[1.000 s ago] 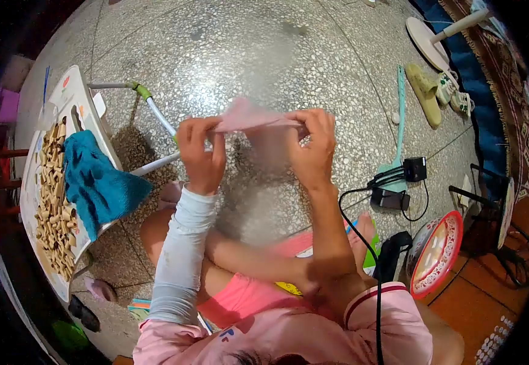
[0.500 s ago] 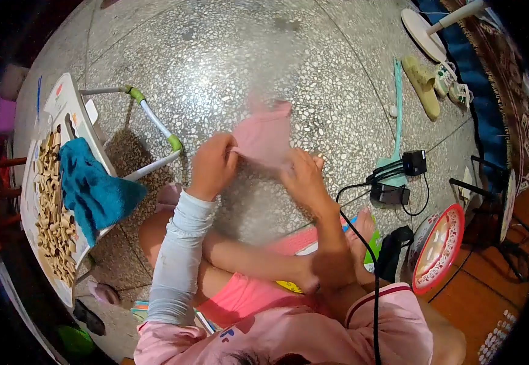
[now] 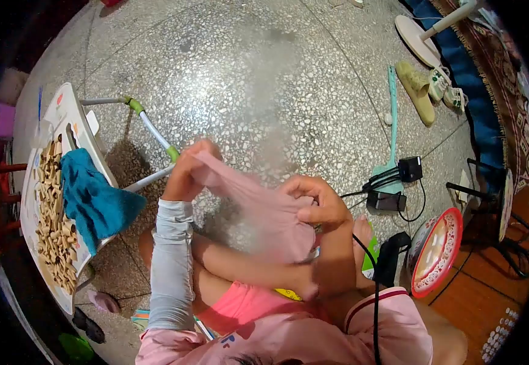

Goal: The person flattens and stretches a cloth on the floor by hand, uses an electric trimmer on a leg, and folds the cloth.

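A thin pink cloth (image 3: 264, 204) is stretched between my two hands above my crossed legs. My left hand (image 3: 194, 169), at the end of a light grey sleeve, is closed on the cloth's upper left end. On the right, my right hand (image 3: 316, 201) pinches the other side, with its thumb and fingers around the fabric. Between the hands the cloth hangs loosely toward my lap, and its lower part is blurred.
At left a white tray table (image 3: 70, 128) holds small tan pieces (image 3: 51, 225) and a teal towel (image 3: 97, 194). At right are black adapters (image 3: 409, 169), a cable, a turquoise fly swatter (image 3: 392, 121), slippers (image 3: 416, 91) and a red-rimmed basin (image 3: 438, 252).
The cloth has come down toward my lap and now slants between my hands. My left hand has moved slightly left and my right hand has turned and lowered.
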### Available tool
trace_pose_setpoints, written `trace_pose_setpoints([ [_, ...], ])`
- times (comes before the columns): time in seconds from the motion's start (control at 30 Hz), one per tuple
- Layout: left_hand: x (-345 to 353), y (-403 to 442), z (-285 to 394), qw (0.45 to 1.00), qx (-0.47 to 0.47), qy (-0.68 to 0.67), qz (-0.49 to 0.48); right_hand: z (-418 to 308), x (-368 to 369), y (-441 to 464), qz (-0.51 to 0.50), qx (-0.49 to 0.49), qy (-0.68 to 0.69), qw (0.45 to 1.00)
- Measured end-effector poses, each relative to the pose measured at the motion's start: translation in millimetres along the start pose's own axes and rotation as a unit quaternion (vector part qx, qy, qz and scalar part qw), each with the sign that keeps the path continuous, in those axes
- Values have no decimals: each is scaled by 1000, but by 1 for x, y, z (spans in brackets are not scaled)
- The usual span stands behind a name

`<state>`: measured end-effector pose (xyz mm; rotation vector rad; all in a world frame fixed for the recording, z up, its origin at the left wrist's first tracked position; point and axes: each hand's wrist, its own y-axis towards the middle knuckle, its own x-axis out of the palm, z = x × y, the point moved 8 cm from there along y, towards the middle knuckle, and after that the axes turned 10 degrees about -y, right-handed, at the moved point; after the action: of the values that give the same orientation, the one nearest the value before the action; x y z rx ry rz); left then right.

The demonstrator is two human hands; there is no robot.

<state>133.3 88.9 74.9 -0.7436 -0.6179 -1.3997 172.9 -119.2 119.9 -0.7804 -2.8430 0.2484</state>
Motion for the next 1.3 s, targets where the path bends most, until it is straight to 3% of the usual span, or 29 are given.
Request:
trace_pose_setpoints([
  [0.03,3,-1,-5,999,-31,-17,-35,4,2,0,-22,1,43,999],
  [0.07,-5,-4,-5,999,-34,-5,-1,37,-14,-1,51,-47,39,997],
  [0.13,-6,-8,4,997,-39,20,68,48,-26,7,114,15,105,988],
  [0.2,-23,-4,14,991,-7,41,127,43,-34,13,167,74,148,972],
  [0.27,-39,-5,18,982,40,3,187,36,-46,11,171,49,135,975],
  [0.33,-39,-10,25,991,69,-26,113,28,-58,10,219,13,124,968],
  [0.43,-27,-14,43,987,134,-72,-50,-6,-56,6,256,-134,172,942],
  [0.47,-21,-20,45,980,146,-99,-96,-10,-54,3,215,-182,190,941],
  [0.53,-9,-24,50,976,139,-79,-148,-7,-52,0,204,-204,177,941],
  [0.57,-9,-22,48,985,113,-49,-124,-7,-52,0,198,-216,169,941],
  [0.67,-15,-26,39,997,26,19,-64,12,-50,-7,200,-102,95,970],
  [0.7,-15,-24,43,990,45,109,-78,20,-52,-8,190,-74,64,977],
  [0.8,10,-34,34,963,-22,115,-242,31,-49,-13,139,-94,82,982],
  [0.87,-4,-32,29,977,-23,115,-178,28,-49,-12,143,-130,63,979],
  [0.93,-13,-27,28,990,-10,83,-114,26,-49,-11,172,-106,88,975],
  [1.03,-18,-21,43,993,110,1,40,21,-53,-3,240,-80,141,957],
  [1.13,-19,-12,48,987,137,28,77,11,-58,2,292,-90,152,940],
  [1.23,-1,-18,49,986,165,-2,7,-16,-59,-4,277,-237,94,926],
  [1.3,7,-20,56,970,197,-48,-136,-22,-56,-7,241,-253,56,935],
])
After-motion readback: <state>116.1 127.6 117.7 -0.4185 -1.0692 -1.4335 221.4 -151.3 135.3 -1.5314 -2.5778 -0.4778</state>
